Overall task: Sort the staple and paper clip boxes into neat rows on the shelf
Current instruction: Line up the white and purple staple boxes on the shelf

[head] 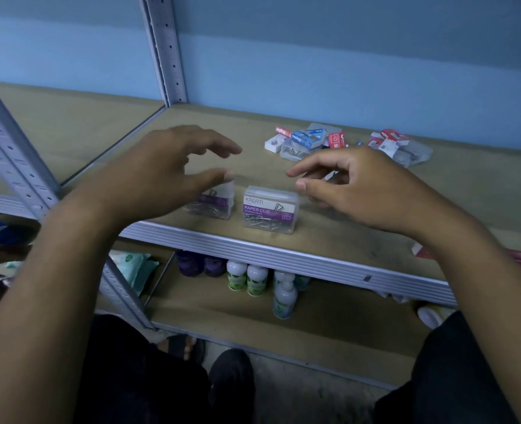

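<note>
Two clear paper clip boxes (269, 209) mid-frame on shelf (360, 240), clips inside. Left hand (167, 169) and right hand (360, 185) hovering, fingers loosely spread, holding nothing. Jumbled staple boxes (311, 139) upper right.

clear plastic box (269, 210) near shelf front: label reads "kreati", "paper clip". blue box (308, 138) in back pile: "staples". other print too small.
</note>
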`<state>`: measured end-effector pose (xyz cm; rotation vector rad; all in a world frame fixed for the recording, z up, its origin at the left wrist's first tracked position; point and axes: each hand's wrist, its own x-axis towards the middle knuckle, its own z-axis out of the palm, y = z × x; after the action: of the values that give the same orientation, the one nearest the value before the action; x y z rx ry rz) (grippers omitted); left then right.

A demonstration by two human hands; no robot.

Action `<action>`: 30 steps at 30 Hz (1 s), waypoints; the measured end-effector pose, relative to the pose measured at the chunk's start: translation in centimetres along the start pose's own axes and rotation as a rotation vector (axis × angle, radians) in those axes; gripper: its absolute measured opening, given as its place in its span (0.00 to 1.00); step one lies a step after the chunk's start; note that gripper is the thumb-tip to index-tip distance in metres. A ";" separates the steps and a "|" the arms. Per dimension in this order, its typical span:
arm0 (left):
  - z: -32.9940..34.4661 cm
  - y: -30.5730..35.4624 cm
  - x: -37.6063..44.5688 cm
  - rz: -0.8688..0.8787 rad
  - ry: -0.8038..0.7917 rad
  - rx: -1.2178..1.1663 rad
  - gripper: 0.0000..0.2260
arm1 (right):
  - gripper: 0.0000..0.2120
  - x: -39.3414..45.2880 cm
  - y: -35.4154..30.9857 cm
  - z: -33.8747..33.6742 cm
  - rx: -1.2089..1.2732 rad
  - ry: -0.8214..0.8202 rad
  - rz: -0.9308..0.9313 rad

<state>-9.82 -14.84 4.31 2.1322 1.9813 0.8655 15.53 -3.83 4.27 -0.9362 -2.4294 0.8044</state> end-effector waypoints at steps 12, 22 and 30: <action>4.1 6.4 5.1 0.109 -0.035 -0.018 0.13 | 0.09 -2.6 6.7 -6.0 -0.106 0.187 0.251; 8.2 10.4 8.7 0.075 -0.100 0.050 0.18 | 0.10 -3.1 10.2 -8.1 -0.186 0.270 0.340; 11.9 11.6 11.7 0.047 -0.234 0.192 0.20 | 0.19 0.9 12.3 -7.4 -0.304 0.271 0.267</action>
<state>5.88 -2.01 3.45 2.2678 1.9705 0.4200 24.77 7.01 2.03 -1.4074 -2.2509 0.3611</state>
